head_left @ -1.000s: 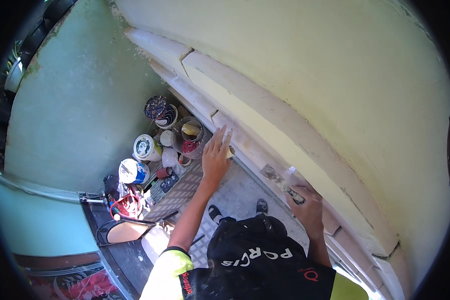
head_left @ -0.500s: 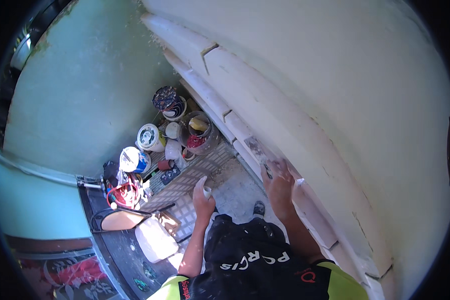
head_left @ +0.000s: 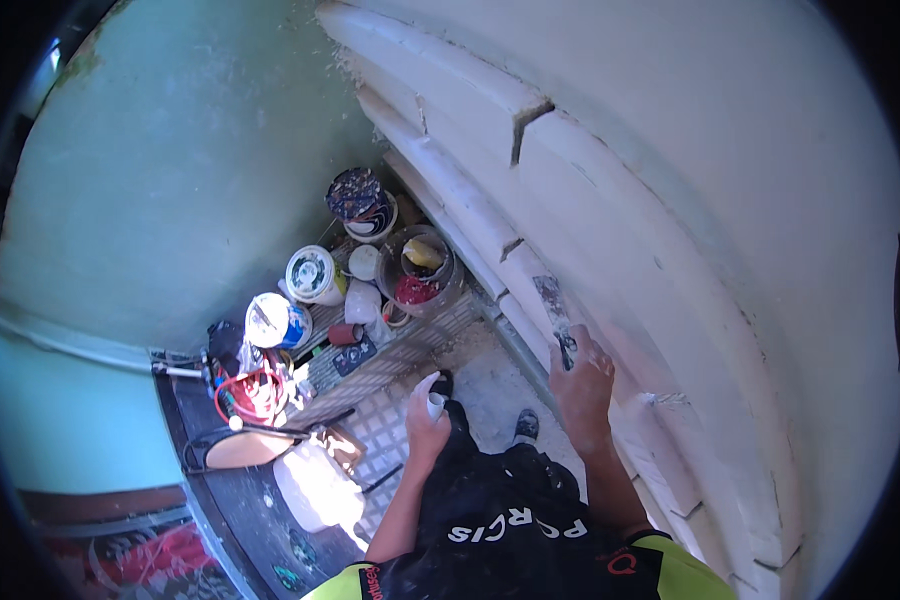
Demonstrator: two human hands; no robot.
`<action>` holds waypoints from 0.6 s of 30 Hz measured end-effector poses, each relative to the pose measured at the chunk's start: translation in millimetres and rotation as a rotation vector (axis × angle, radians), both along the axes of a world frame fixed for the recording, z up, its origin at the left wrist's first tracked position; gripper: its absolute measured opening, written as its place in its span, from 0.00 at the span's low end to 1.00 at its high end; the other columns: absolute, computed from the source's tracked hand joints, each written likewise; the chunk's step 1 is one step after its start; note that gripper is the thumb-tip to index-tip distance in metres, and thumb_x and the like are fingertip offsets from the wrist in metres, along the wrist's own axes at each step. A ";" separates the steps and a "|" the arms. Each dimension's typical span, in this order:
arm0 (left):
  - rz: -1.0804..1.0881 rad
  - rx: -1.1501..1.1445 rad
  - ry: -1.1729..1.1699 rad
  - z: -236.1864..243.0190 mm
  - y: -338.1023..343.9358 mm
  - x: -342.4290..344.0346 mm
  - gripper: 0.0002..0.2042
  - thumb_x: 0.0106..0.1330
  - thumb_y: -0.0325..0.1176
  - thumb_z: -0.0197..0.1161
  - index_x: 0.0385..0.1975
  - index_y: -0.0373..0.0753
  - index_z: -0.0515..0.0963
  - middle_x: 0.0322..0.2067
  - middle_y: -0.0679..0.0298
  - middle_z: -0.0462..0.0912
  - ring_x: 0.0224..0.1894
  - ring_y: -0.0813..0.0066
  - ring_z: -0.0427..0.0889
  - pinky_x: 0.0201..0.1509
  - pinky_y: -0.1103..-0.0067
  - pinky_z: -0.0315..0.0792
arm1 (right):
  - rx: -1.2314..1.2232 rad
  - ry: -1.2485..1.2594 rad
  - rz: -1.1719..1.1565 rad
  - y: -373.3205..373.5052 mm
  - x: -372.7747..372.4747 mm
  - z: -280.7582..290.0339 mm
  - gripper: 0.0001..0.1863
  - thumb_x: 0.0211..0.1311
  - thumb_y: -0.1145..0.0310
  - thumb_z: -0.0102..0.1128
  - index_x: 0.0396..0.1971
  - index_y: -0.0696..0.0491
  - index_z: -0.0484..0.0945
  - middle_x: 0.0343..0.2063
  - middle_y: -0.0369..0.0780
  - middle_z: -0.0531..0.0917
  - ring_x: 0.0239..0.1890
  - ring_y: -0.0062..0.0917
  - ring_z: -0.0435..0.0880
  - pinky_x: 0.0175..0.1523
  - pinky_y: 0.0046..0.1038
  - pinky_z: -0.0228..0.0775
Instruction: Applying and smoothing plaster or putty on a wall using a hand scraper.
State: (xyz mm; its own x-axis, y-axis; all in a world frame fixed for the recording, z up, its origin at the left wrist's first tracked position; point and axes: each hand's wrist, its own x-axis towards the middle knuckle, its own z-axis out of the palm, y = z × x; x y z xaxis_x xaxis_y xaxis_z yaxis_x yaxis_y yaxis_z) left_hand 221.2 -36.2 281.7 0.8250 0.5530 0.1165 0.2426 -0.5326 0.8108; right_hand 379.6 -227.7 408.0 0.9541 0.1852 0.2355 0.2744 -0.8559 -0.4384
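Observation:
My right hand [head_left: 586, 388] is closed round the handle of a putty knife [head_left: 550, 300]. Its grey, smeared blade points away from me and lies against or just over the pale stepped moulding [head_left: 530, 265] of the wall; whether it touches, I cannot tell. Lower and to the left, my left hand [head_left: 429, 430] is closed on a small white tube-like piece [head_left: 436, 405], whose round end faces up. White stuff covers a finger of that hand. The rest of the piece is hidden in my grip.
Several paint buckets [head_left: 317, 278] stand at the far left beside a clear tub [head_left: 455, 290] with red and yellow things inside. Nearer lie a red hose [head_left: 232, 408] and a white jug-like container [head_left: 305, 485]. Dark gaps [head_left: 526, 128] cut the moulding.
My view has shifted, so the buckets and moulding sit farther right. My right hand still holds the putty knife, now turned steeper; my left hand keeps the white piece.

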 end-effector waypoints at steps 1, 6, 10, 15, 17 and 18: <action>-0.054 -0.013 -0.006 0.0 7.0 5.3 0.32 0.47 0.15 0.55 0.59 0.37 0.71 0.55 0.50 0.76 0.60 0.49 0.73 0.67 0.65 0.65 | -0.007 -0.006 -0.020 5.3 -1.8 -5.3 0.12 0.62 0.64 0.62 0.42 0.52 0.77 0.32 0.48 0.82 0.35 0.43 0.84 0.38 0.43 0.76; -0.145 -0.019 -0.018 7.0 54.2 32.1 0.31 0.47 0.16 0.53 0.58 0.36 0.71 0.54 0.50 0.77 0.60 0.50 0.74 0.66 0.68 0.65 | 0.033 -0.048 -0.122 47.2 3.5 -22.3 0.16 0.61 0.63 0.64 0.46 0.53 0.78 0.33 0.48 0.83 0.33 0.46 0.84 0.40 0.43 0.76; -0.248 -0.065 -0.068 20.9 94.9 63.8 0.31 0.47 0.15 0.52 0.57 0.35 0.72 0.54 0.51 0.78 0.59 0.52 0.76 0.66 0.69 0.65 | 0.113 -0.151 -0.045 81.5 3.4 -24.0 0.16 0.61 0.61 0.65 0.45 0.54 0.78 0.34 0.49 0.85 0.34 0.43 0.85 0.41 0.41 0.77; -0.194 -0.230 -0.150 33.3 127.8 107.5 0.29 0.47 0.13 0.53 0.55 0.32 0.73 0.53 0.51 0.79 0.58 0.54 0.77 0.66 0.70 0.66 | 0.235 0.166 -0.111 105.2 -22.4 -3.3 0.16 0.57 0.59 0.67 0.41 0.53 0.82 0.40 0.45 0.86 0.43 0.41 0.84 0.52 0.39 0.71; -0.121 -0.191 -0.275 48.1 130.4 128.8 0.28 0.47 0.12 0.51 0.54 0.30 0.73 0.53 0.52 0.79 0.57 0.57 0.77 0.65 0.71 0.66 | 0.180 0.170 -0.166 84.5 -36.9 -10.1 0.17 0.58 0.58 0.67 0.43 0.52 0.81 0.38 0.46 0.86 0.43 0.42 0.84 0.52 0.39 0.72; -0.198 -0.174 -0.221 69.6 123.1 138.6 0.27 0.48 0.12 0.52 0.54 0.31 0.73 0.53 0.51 0.79 0.58 0.56 0.77 0.64 0.70 0.66 | 0.126 0.176 -0.196 71.8 -46.5 -16.2 0.17 0.59 0.58 0.66 0.45 0.50 0.81 0.37 0.47 0.86 0.42 0.43 0.85 0.51 0.40 0.73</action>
